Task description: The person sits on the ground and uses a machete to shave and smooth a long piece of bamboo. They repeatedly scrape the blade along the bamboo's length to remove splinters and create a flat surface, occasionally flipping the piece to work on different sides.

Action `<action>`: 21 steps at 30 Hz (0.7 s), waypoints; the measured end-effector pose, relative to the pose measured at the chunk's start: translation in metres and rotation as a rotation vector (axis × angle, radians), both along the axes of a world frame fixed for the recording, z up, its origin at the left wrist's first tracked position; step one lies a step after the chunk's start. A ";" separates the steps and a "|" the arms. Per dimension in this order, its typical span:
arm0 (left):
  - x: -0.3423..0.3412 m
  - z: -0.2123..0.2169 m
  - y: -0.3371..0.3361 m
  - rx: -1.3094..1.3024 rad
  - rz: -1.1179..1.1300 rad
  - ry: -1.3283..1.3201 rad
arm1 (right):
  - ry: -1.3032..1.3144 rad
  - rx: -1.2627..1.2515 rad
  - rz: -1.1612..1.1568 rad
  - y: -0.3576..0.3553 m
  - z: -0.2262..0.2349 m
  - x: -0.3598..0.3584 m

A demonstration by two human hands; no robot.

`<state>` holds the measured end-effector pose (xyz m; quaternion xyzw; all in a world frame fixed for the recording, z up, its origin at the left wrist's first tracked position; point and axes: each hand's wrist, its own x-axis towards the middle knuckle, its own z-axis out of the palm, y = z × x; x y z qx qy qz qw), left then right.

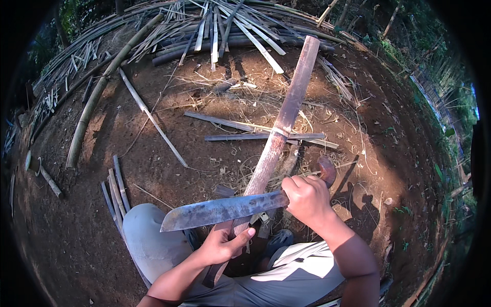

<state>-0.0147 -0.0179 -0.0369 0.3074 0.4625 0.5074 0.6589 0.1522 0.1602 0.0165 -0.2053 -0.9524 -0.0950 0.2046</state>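
My right hand (307,198) grips the handle of a large machete (220,211) whose broad, worn blade points left across my lap. The blade lies crosswise on a long flat bamboo slat (286,115). That slat runs from my lap up and away to the right, tilted off the ground. My left hand (222,245) holds the slat's near end just below the blade, thumb up on the edge. My knees in grey trousers (148,240) sit under both hands.
Bare brown earth lies all around, strewn with split bamboo strips (153,123) and dry shavings. A thick bamboo pole (94,102) lies at the left. A heap of poles and slats (225,30) fills the far side. Short cut strips (115,189) rest by my left knee.
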 end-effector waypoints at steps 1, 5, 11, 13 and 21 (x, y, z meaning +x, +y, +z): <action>0.001 -0.002 0.000 0.003 0.007 -0.016 | 0.005 0.002 0.002 0.001 0.000 0.001; 0.003 -0.008 -0.001 0.001 0.031 -0.072 | 0.002 0.009 0.002 0.002 0.001 0.002; 0.003 0.003 0.000 -0.016 0.017 0.071 | -0.026 -0.004 -0.003 0.006 0.000 0.004; 0.003 0.006 0.002 0.004 0.031 0.128 | -0.015 -0.078 -0.231 0.038 0.005 0.013; 0.006 -0.014 0.008 0.151 0.058 0.466 | -0.055 0.037 -0.103 0.052 -0.020 0.018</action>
